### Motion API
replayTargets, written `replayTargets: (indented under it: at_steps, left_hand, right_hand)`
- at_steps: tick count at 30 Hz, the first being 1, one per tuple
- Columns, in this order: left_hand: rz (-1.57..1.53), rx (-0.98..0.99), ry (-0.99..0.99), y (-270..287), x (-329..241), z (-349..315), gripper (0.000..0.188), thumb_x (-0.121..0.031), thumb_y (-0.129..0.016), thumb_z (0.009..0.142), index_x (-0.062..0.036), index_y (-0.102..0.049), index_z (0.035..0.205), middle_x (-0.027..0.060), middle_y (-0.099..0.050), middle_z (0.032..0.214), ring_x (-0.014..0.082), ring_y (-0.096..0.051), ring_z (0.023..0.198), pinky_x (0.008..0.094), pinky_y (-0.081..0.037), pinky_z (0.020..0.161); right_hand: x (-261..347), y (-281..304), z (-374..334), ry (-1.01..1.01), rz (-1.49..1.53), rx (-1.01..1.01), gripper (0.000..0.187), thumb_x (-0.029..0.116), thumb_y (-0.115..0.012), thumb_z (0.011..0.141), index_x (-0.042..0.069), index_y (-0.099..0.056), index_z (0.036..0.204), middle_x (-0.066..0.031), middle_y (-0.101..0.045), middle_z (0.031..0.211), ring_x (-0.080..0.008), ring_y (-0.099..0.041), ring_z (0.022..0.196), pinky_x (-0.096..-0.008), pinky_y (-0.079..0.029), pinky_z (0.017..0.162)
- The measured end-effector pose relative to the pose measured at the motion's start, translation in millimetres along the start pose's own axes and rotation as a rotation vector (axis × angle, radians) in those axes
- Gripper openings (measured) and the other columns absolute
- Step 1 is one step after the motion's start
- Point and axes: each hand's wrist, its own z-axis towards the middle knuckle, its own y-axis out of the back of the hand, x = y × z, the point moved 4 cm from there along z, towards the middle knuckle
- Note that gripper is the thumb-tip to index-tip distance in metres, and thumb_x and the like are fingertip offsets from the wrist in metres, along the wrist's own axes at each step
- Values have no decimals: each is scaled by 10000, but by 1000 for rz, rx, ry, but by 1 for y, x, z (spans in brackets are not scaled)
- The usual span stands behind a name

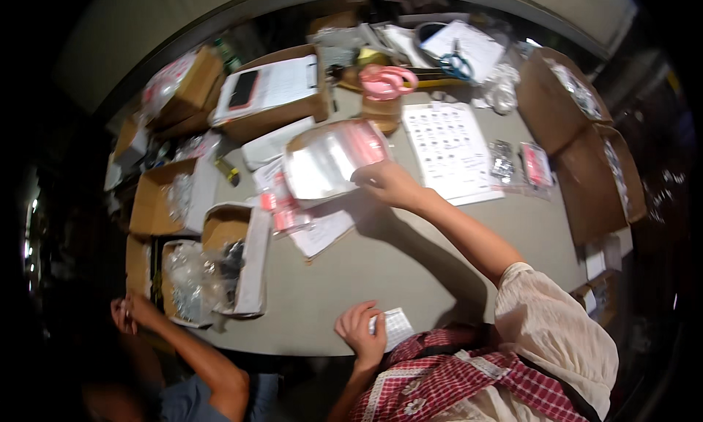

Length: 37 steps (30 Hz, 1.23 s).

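Note:
My right hand (384,183) reaches far over the table, its fingers closed at the near right edge of a shallow white box (322,161). Transparent and pink plastic bags lie in that box, blurred by motion. Near the table's front edge, my left hand (362,331) rests with its fingers spread and bent, touching a small white sheet (396,327) with a printed grid. Pink-and-transparent packets (287,211) and a written paper (322,234) lie just beside the box on its near side.
Cardboard boxes with bagged parts stand left (162,196) and right (586,174). Behind are pink-handled scissors (388,83) in a holder, blue scissors (456,63) and a phone (243,90). A printed sheet (448,150) and small packets (537,164) lie right. Another person's hand (134,312) is lower left.

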Motion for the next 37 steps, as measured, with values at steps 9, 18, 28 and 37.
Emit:
replayTargets:
  at_steps: [9,18,28,37]
  left_hand:
    - [-6,-91,-22,-11,3,-7,68,-137,-698,855,-91,-660,888,46,-682,1138,294,-558,1135,452,-326,1047]
    - [-343,-164,197,-16,7,8,131,-125,-668,941,-1,-706,961,80,-711,956,215,-641,910,351,-496,831]
    - [-580,475,212,-85,-165,79,246,-204,-664,978,17,-728,1066,40,-732,950,122,-664,864,268,-539,745]
    - [-497,506,146,-87,-152,75,244,-162,-781,855,3,-752,1032,63,-742,838,110,-679,759,287,-557,687]
  right_hand:
    - [-192,242,-255,-907,-1041,-470,465,177,-725,765,38,-633,1199,-217,-592,1330,-411,-551,1215,-506,-507,952]
    - [-135,244,-345,-680,-751,-584,180,244,-666,845,79,-672,917,-158,-658,772,-353,-632,718,-485,-501,636]
    - [71,140,-290,152,-480,-444,324,105,-700,757,33,-684,1073,-87,-660,820,-246,-592,613,-364,-492,556]
    - [57,180,-301,82,1,-260,324,169,-736,839,95,-714,1154,-163,-710,1184,-272,-659,1049,-432,-472,975]
